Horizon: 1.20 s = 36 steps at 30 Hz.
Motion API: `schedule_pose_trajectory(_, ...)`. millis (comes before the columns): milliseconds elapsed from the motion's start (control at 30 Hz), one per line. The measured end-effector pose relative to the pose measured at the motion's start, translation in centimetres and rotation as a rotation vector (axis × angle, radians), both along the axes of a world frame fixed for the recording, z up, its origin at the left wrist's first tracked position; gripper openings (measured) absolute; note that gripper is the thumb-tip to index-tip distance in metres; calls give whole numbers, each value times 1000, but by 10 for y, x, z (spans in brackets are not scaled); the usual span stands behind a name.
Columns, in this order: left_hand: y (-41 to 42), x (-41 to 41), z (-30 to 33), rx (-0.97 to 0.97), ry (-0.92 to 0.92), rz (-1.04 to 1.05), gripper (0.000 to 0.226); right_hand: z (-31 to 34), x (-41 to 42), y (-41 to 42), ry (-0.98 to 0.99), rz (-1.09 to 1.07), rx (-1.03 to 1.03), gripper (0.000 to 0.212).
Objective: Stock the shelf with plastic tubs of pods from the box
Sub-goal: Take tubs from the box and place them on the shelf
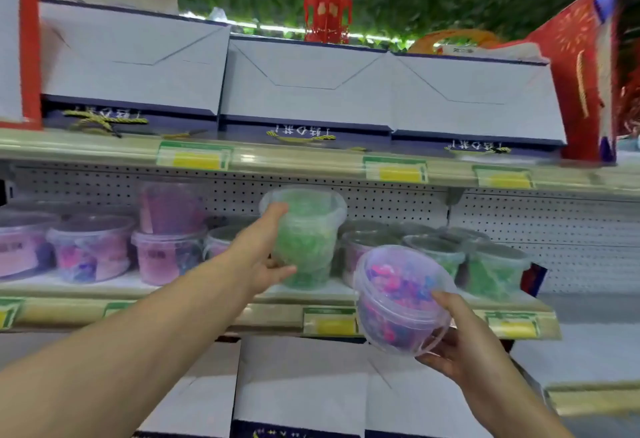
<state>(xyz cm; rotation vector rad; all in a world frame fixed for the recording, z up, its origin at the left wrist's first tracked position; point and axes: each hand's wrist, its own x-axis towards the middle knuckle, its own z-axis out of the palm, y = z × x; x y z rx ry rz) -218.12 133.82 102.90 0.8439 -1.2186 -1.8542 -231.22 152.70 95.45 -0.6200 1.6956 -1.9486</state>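
Note:
My left hand (pixel 266 247) grips a clear tub of green pods (pixel 306 226) and holds it on top of another green tub standing on the middle shelf (pixel 311 293). In front of the shelf edge, my right hand (pixel 460 344) holds a clear tub of pink and purple pods (pixel 398 295), tilted with its lid toward me. Several pink and purple tubs (pixel 93 247) stand on the shelf's left part, one stacked on another. Several green tubs (pixel 495 271) stand on the right part. The box is not in view.
The upper shelf (pixel 311 158) carries white and navy gift bags (pixel 304 84) lying flat, with red bags (pixel 581 73) at both ends. More white bags (pixel 301 385) sit below the middle shelf. The pegboard back panel (pixel 554 226) shows bare shelf space at the far right.

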Motion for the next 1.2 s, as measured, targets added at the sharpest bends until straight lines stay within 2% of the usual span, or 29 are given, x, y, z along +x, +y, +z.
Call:
schedule_pose_trajectory(167,-26,-29,-3,28,57,60,68,-2,-8,-4,0,21,11,16)
schedule_pose_trajectory(233,-32,-38,-13,-14,71,72,71,-3,-10,-6,-2,25,12,13)
schedule_pose_trajectory(267,-34,-42,-18,-74,32,98,73,-3,-11,-7,-4,28,11,12)
schedule_pose_trajectory(367,-37,-48,-33,-371,-295,198,80,-5,-15,-9,-12,45,12,13)
schedule_pose_trajectory(433,-36,-48,-36,-528,-468,270,73,-6,-17,-10,-21,59,9,15)
schedule_pose_trajectory(533,-32,-48,-36,-785,-626,429,41,-8,-20,-12,-30,68,6,14)
schedule_pose_trajectory(600,-26,-49,-35,-989,-625,532,24,-9,-21,-13,-30,66,11,14)
schedule_pose_trajectory(667,-25,-52,-35,-1086,-600,541,18,-10,-23,-13,-33,65,17,14)
schedule_pose_trajectory(800,-25,-58,-40,-1149,-743,458,48,-11,-24,-14,-36,65,23,19)
schedule_pose_trajectory(1000,-32,-51,-44,-1249,-943,321,60,-11,-19,-15,-19,96,20,23)
schedule_pose_trajectory(1067,-30,-38,-44,-1248,-933,296,60,-10,-13,-17,-9,111,12,22)
schedule_pose_trajectory(1200,-11,10,-46,-1183,-772,201,57,-4,7,-25,20,178,-7,21)
